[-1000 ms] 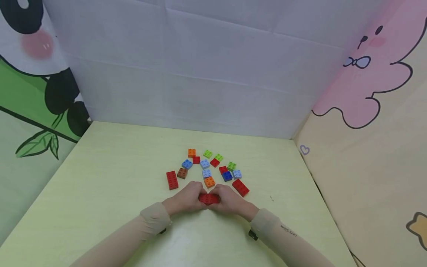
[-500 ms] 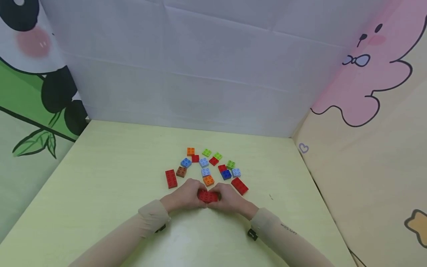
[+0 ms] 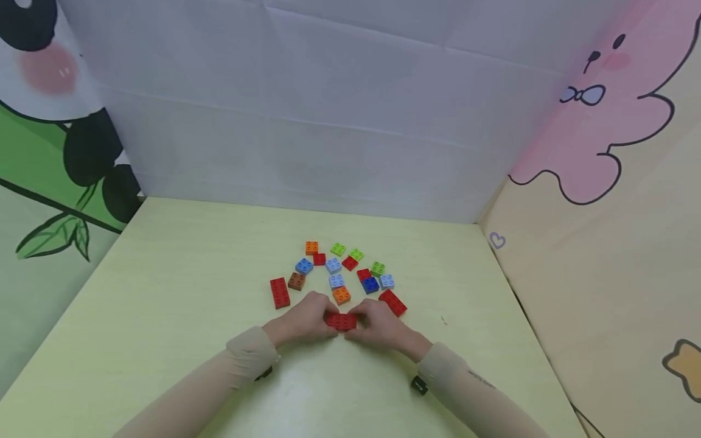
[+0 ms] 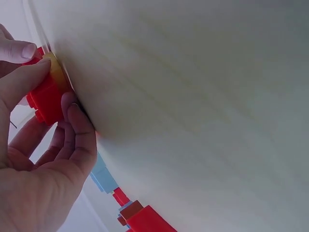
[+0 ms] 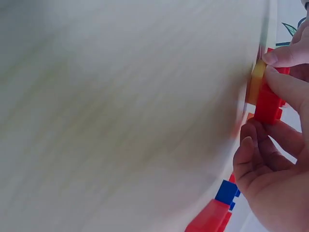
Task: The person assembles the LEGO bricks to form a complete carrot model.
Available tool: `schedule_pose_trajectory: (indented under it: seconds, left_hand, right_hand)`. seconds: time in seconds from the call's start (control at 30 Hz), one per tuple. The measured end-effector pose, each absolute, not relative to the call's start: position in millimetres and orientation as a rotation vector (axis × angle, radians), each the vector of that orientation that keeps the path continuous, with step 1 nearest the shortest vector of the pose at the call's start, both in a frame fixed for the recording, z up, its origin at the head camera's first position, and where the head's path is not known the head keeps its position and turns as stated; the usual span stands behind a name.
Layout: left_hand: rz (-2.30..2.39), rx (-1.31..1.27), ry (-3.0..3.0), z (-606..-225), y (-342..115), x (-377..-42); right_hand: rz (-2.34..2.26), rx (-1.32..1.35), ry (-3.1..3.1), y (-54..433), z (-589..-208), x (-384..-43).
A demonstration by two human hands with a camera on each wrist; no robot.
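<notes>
A left hand (image 3: 306,317) and a right hand (image 3: 378,323) pinch one red brick (image 3: 342,322) at the table (image 3: 164,316).
From where I stand, each hand has its thumb and fingers closed on one end of the brick, about midway between the table's left and right edges; a yellow brick (image 4: 57,75) is under it, though fingers hide too much to say if they are joined; toward the back edge lies an orange brick (image 3: 342,295), with other small bricks (image 3: 333,265) behind; a long red block (image 3: 280,293) lies on the left-edge side.
</notes>
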State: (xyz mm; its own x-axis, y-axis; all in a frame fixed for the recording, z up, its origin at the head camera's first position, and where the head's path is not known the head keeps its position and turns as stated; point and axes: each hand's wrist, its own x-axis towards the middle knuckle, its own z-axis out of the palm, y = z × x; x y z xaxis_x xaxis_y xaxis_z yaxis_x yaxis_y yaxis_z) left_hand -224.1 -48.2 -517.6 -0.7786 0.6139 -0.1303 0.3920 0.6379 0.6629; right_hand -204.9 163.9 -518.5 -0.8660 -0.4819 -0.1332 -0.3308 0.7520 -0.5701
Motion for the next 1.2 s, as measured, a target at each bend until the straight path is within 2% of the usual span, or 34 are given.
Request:
schedule_pose_trajectory:
  seconds: [0.47, 0.73, 1.2]
  left_hand:
    - [0.854, 0.785, 2.543, -517.4, -48.1, -229.8]
    - [0.894, 0.784, 2.522, -519.5, -48.6, -231.5]
    - [0.874, 0.811, 2.519, -523.7, -47.1, -226.5]
  right_hand:
    - [-0.875, -0.603, 2.765, 188.9, -498.1, -206.1]
    - [-0.873, -0.532, 2.871, 209.0, -502.7, -215.8]
    - [-0.811, -0.09, 3.028, 228.8, -529.1, -214.7]
